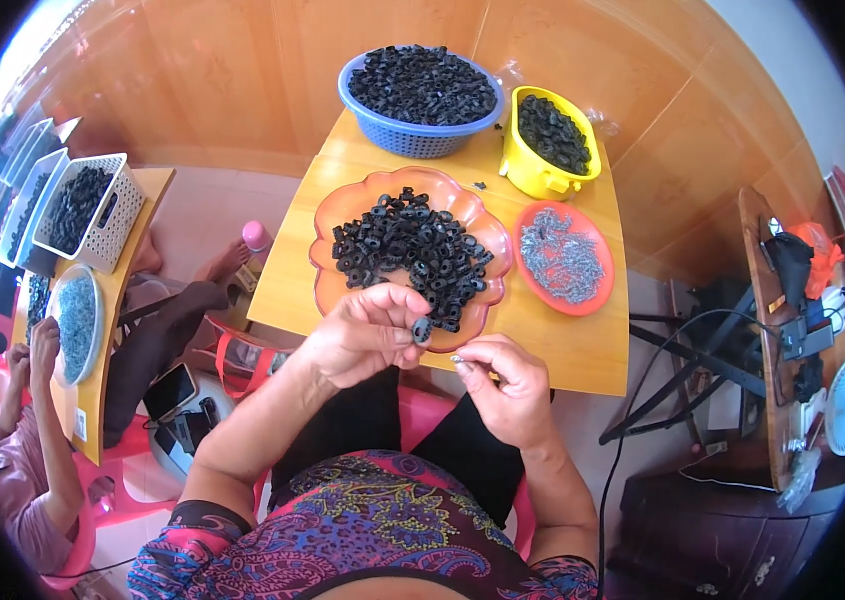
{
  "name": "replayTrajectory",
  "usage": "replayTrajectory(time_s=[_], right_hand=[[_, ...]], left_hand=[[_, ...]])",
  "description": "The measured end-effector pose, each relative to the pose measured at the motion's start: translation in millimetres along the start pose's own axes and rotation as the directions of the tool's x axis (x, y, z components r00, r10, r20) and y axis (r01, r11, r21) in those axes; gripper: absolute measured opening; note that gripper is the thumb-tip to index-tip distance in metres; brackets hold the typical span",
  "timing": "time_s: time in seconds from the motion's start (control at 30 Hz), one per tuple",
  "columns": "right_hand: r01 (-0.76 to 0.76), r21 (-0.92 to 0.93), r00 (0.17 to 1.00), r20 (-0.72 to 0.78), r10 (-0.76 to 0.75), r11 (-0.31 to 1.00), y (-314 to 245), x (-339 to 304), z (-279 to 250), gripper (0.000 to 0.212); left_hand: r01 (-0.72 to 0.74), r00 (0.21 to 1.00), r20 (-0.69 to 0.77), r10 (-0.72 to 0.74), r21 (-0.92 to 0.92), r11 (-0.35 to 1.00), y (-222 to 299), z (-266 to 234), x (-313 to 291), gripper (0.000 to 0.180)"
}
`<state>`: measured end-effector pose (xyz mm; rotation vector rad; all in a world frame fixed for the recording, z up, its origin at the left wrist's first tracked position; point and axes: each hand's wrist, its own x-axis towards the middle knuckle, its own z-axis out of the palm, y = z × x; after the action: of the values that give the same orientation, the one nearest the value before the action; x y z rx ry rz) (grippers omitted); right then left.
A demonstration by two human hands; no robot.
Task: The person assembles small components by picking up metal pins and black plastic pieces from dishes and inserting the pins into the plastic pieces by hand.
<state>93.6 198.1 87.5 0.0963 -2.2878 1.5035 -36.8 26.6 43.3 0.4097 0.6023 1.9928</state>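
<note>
Between the thumb and fingers of my left hand (368, 335) is a small black plastic part (422, 330), held just over the near rim of an orange scalloped tray (328, 285). That tray holds a heap of similar black parts (413, 245). My right hand (505, 385) is a little to the right and nearer to me, its thumb and forefinger pinching a tiny silvery piece (457, 359), perhaps a screw. The two held pieces are apart. Beyond my right hand lies a red-orange oval plate (591, 300) with many small silvery metal pieces (561, 255).
A blue basket (413, 135) and a yellow basket (533, 175), both full of black parts, stand at the table's far side. At left, another person (38, 470) works at a table with a white basket (113, 215). A cable (628, 420) hangs at right beside a cluttered wooden table (768, 350).
</note>
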Motion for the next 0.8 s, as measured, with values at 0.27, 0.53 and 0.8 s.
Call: replayTrajectory(time_s=[0.27,0.53,0.8], right_hand=[[0.167,-0.124,0.986,0.025,-0.165,0.978,-6.0,6.3,27.1,0.019],[0.174,-0.225,0.985,0.037,-0.17,0.959,-5.2,8.2,36.2,0.018],[0.044,-0.163,0.983,0.185,-0.013,0.986,-1.7,12.0,29.3,0.02]], left_hand=[[-0.047,0.99,-0.131,0.048,0.012,0.999,-7.5,12.6,-19.2,0.026],[-0.107,0.979,-0.162,0.121,0.094,0.99,-22.1,5.7,-25.6,0.016],[-0.033,0.985,-0.165,0.042,0.055,0.998,-28.8,-6.3,-31.3,0.016]])
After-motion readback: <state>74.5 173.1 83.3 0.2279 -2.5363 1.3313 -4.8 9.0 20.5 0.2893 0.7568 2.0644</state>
